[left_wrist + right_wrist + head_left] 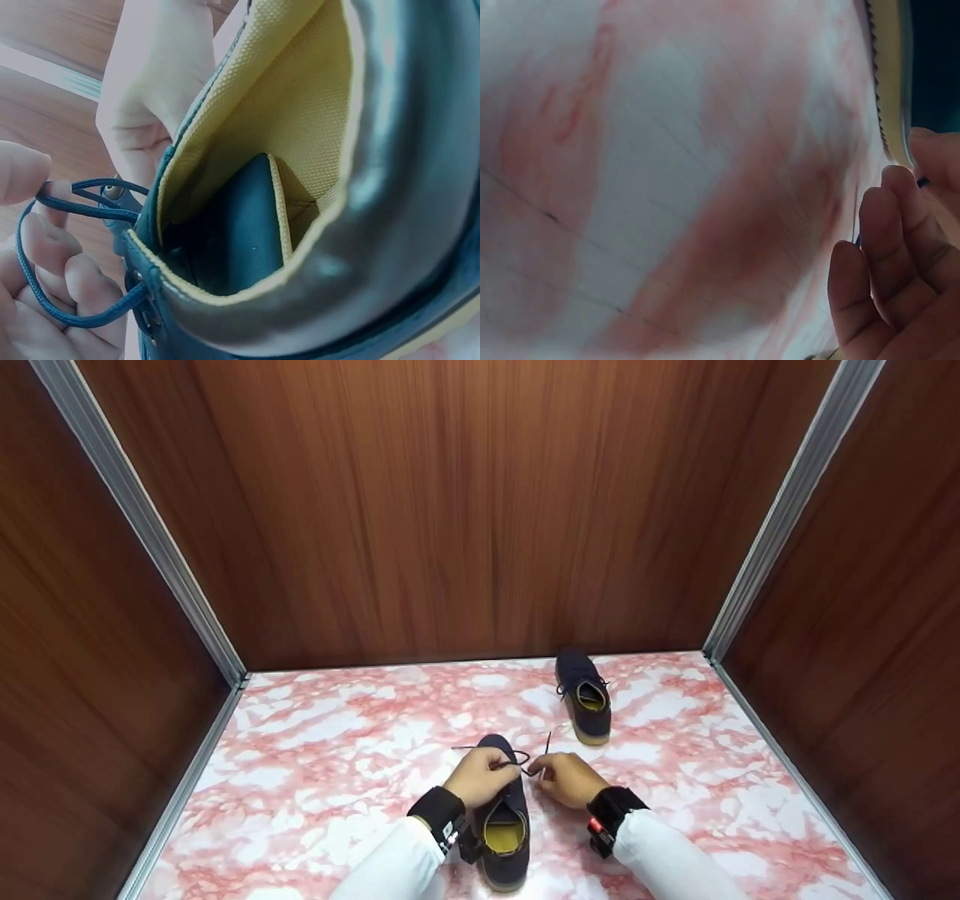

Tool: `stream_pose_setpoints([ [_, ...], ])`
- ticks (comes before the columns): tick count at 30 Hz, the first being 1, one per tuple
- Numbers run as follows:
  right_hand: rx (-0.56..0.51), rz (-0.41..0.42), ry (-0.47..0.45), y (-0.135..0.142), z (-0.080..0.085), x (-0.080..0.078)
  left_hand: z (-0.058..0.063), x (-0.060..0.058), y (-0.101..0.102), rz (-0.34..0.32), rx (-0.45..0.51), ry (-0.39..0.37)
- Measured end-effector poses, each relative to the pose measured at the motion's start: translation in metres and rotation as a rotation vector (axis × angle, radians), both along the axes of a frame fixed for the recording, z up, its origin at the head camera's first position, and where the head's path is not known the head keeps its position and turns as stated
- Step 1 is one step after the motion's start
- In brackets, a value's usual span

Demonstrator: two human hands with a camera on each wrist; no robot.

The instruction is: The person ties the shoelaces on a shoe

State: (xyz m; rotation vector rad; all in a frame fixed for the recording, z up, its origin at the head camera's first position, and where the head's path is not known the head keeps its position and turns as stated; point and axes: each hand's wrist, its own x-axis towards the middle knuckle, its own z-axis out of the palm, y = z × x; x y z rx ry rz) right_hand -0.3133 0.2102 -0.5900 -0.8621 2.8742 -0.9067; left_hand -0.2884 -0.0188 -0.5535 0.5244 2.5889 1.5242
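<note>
A dark blue lace-up shoe (504,871) with a yellow lining stands on the floor, toe pointing away. Over its lacing, my left hand (477,777) pinches the dark shoelace (56,316) between thumb and fingers, and a loop of it stands out beside the fingertips. Just right of the shoe, my right hand (571,780) pinches the other part of the lace, whose loose end points up past the fingers. In the right wrist view, the curled fingers (881,236) show close to the sole's edge, with a short bit of dark lace beside them.
A matching shoe (592,729) with a tied bow stands farther back on the right, toe near the back wall. Brown wood-look walls (465,510) with grey metal corner strips enclose the red-and-white marbled surface (322,780) on the back and both sides.
</note>
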Motion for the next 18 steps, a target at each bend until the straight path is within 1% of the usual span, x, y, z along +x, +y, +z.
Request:
stream_pose_setpoints([
  [3,0.030,0.008,0.073,0.001,-0.001,0.002,0.001,0.000,0.000,0.006,-0.002,-0.003],
  [6,0.033,-0.001,0.114,0.003,0.001,0.002,0.002,0.000,0.000,0.015,-0.004,-0.005],
  [12,0.042,-0.027,0.121,0.010,0.008,0.004,0.006,-0.002,0.002,0.024,-0.027,-0.015],
  [18,0.049,-0.004,0.147,0.018,0.012,0.007,0.010,-0.005,0.004,0.029,-0.044,-0.030],
])
